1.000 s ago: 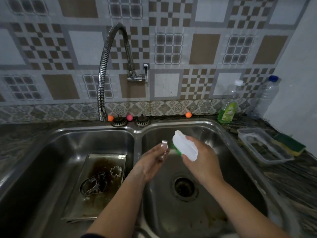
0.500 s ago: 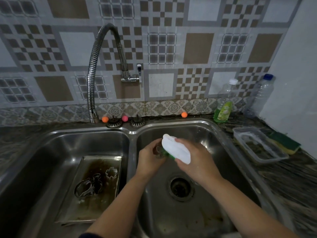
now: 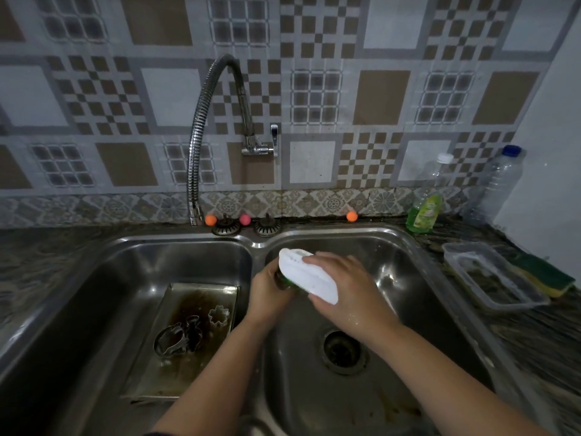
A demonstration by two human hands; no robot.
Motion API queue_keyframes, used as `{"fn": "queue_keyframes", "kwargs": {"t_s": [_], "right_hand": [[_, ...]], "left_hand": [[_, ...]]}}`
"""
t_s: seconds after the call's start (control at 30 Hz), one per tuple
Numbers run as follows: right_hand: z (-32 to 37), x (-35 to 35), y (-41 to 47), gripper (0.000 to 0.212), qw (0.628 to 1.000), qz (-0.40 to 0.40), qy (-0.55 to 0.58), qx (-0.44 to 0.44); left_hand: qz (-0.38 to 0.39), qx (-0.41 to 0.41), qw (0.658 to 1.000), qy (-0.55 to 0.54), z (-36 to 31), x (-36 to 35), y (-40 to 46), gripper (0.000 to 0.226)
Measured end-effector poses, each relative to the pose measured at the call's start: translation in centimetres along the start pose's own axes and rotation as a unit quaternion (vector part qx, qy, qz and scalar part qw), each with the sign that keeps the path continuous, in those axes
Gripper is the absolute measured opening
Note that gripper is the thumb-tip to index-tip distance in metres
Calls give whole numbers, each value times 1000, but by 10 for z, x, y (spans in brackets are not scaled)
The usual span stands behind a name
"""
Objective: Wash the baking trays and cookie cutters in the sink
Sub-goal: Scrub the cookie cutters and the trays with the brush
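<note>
Tray — stained, holding cutters.

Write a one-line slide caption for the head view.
Over the right basin, left hand grips something small; right hand scrubs it with a white sponge.

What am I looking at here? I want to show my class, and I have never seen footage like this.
There is no machine: a camera worn on a person's head looks down at their bare hands over a double steel sink. The right hand grips a white sponge with a green side. The left hand holds a small item against it, mostly hidden. In the left basin lies a stained baking tray carrying cookie cutters. A tap arches above. Right of the sink stand a green soap bottle and a clear tub.
</note>
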State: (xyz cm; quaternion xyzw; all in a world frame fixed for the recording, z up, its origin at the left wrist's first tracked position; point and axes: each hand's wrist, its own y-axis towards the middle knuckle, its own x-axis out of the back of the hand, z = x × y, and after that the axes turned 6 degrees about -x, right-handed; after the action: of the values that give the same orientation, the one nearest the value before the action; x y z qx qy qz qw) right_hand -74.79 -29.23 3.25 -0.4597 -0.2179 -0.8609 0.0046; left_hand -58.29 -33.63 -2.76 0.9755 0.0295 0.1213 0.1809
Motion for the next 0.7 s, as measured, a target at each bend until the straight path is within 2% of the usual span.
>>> {"fn": "queue_keyframes", "kwargs": {"t_s": [0.07, 0.17, 0.3, 0.4, 0.47, 0.57, 0.63, 0.7], "right_hand": [[4, -3, 3, 59, 1000, -1, -3, -13], [9, -4, 6, 58, 997, -54, 34, -42], [18, -17, 3, 59, 998, -8, 52, -34], [26, -23, 6, 58, 990, -27, 113, -83], [34, -29, 8, 54, 983, -24, 147, -111], [46, -43, 10, 46, 942, 21, 279, -184], [54, -50, 11, 45, 915, 43, 334, -224], [60, -54, 14, 47, 927, 13, 305, -217]], "left_hand": [[-4, 6, 1000, -5, 2, 7, -1, 51], [-24, 36, 999, -11, 7, 18, -3, 59], [-40, 27, 999, -12, 11, 40, -5, 58], [-71, 27, 997, 5, 10, 53, -8, 48], [-102, 44, 993, -36, 9, 62, -10, 37], [-111, 47, 986, -116, 7, 75, -13, 19], [-100, 64, 981, -153, 5, 81, -14, 18], [-101, 85, 981, -146, 7, 87, -16, 25]]}}
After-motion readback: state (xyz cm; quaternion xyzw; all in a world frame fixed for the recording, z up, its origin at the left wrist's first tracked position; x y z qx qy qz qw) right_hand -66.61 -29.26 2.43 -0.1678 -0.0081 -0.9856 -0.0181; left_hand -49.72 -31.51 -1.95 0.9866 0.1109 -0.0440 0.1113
